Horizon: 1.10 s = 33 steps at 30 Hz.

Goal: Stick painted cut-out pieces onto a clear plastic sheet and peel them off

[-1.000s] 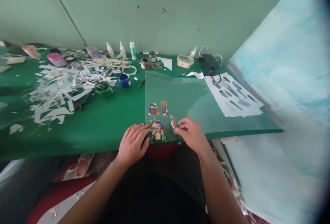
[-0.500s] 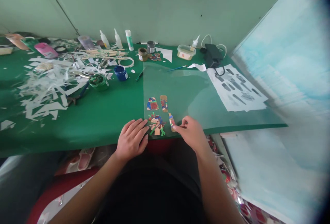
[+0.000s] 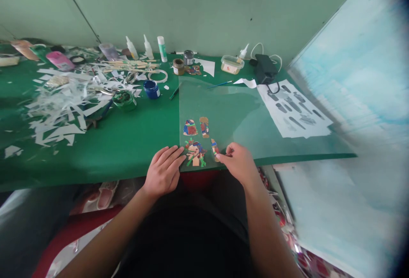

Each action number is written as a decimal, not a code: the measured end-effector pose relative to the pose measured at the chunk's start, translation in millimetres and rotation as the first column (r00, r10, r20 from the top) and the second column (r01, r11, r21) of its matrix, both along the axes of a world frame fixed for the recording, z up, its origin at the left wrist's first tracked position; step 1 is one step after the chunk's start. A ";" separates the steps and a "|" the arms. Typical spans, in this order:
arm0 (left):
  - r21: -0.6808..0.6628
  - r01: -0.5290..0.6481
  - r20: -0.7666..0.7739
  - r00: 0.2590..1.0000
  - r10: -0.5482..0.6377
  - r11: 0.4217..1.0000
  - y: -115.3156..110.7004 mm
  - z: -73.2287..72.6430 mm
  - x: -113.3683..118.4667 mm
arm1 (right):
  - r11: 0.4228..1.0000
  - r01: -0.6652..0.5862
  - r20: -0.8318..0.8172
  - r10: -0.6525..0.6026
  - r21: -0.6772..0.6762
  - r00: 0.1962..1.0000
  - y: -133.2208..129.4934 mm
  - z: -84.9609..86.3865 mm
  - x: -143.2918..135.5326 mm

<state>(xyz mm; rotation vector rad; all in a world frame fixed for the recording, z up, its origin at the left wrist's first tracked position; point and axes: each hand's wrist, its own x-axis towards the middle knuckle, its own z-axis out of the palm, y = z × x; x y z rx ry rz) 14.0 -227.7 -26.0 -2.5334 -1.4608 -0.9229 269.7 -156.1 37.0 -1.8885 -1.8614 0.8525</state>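
Observation:
My left hand (image 3: 163, 170) lies on the table's front edge, fingers stretched out, its fingertips at the left edge of a clear sheet (image 3: 236, 120). My right hand (image 3: 238, 162) has its fingers curled, with the thumb touching the lower part of a narrow painted cutout (image 3: 214, 149). Whether the fingers grip it is hard to see. Between the hands lies a many-coloured cutout (image 3: 196, 153) with green pieces sticking out. Behind it are a rounded red and blue cutout (image 3: 190, 128) and a tall brown-topped one (image 3: 204, 127).
White paper strips (image 3: 59, 109) cover the left side. Open jars of green (image 3: 124, 100) and blue paint (image 3: 151, 89) stand beside them. Glue bottles (image 3: 131, 47) line the back. On the right are a black device (image 3: 265, 69) and a paper with dark shapes (image 3: 294, 109).
The narrow cutout has turned slightly more upright, with my right thumb still at its lower part. My left hand rests in the same place. The view has shifted slightly.

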 end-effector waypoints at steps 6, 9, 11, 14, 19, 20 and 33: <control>0.019 0.000 -0.007 1.000 0.000 1.000 0.4 -0.9 0.2 | 1.000 -0.021 0.041 0.021 0.001 0.999 1.0 1.1 -3.1; 0.018 -0.003 -0.015 1.000 0.003 1.000 0.6 -0.7 0.5 | 1.000 -0.021 0.053 0.020 0.011 0.998 0.1 -0.9 -3.2; 0.011 -0.008 -0.018 1.000 0.008 1.000 0.8 -0.7 0.6 | 0.998 -0.057 0.084 0.054 0.041 0.995 -1.9 -3.6 -2.1; 0.012 -0.013 -0.019 1.000 0.013 1.000 1.3 -1.3 0.8 | 0.967 -0.206 0.204 0.174 0.149 0.964 -7.2 -9.9 1.6; 0.013 -0.010 -0.027 1.000 0.010 1.000 1.7 -0.2 0.9 | 0.809 -0.477 0.451 0.305 0.342 0.839 -15.6 -17.8 12.4; 0.012 -0.001 -0.030 1.000 0.001 1.000 1.5 0.9 0.9 | 0.782 -0.517 0.483 0.322 0.349 0.814 -16.8 -18.0 15.4; 0.058 -0.001 -0.080 0.997 0.006 0.998 1.3 5.0 4.8 | 0.537 -0.641 0.596 0.288 0.548 0.750 -35.3 -47.2 27.6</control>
